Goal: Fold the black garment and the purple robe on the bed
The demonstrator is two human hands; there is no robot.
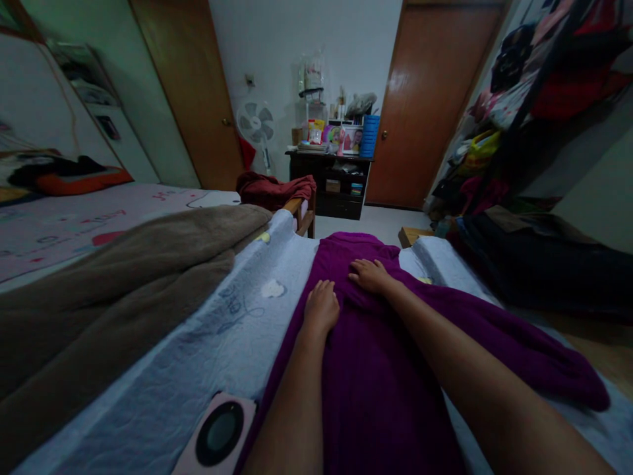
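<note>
A purple long-sleeved garment [380, 369] lies spread over the bed, its collar end toward the far edge. One of its sleeves stretches out to the right. My left hand [322, 307] rests palm down on the garment's left side, near the upper part, fingers extended. Slightly farther up and to the right, my right hand [370, 274] lies flat on the cloth below the collar, fingers a little apart. Neither hand holds anything. My left forearm covers part of the garment's left edge.
A pink phone [217, 432] lies on the pale bedsheet [198, 356] at lower left. Beside it stretches a brown blanket [123, 277]. Dark folded clothes [539, 264] are piled at right. Beyond the bed stand a dark cabinet [329, 198] and a fan [256, 125].
</note>
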